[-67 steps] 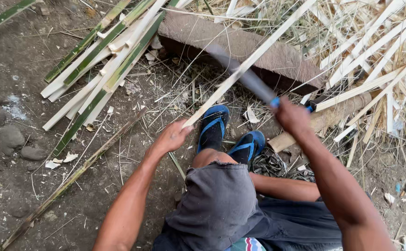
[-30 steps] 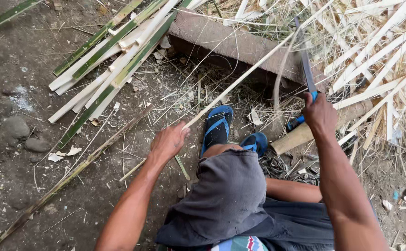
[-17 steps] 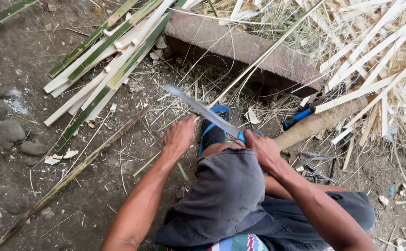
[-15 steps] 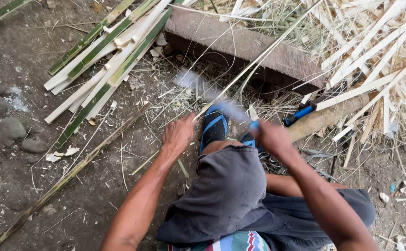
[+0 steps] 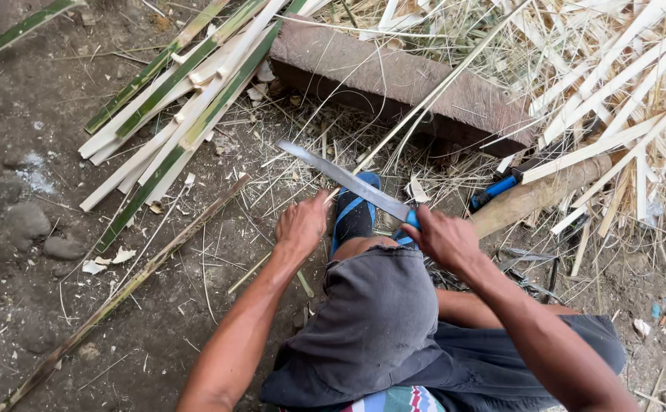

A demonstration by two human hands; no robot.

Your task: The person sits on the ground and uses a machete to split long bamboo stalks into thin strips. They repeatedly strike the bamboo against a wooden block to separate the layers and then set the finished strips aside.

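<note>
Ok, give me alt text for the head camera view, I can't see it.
A seated person's right hand holds a long knife across a thin bamboo strip gripped by the left hand. Split bamboo, a wooden block and shavings lie on the dirt around.

Long knife (image 5: 348, 181), blade across thin strip (image 5: 424, 99)

Splitting bamboo on bare ground

Right hand (image 5: 446, 238) gripping a long knife (image 5: 346, 181) — blade just beyond left hand (image 5: 301, 226) fingertips, which pinch a thin bamboo strip (image 5: 424, 99).
</note>
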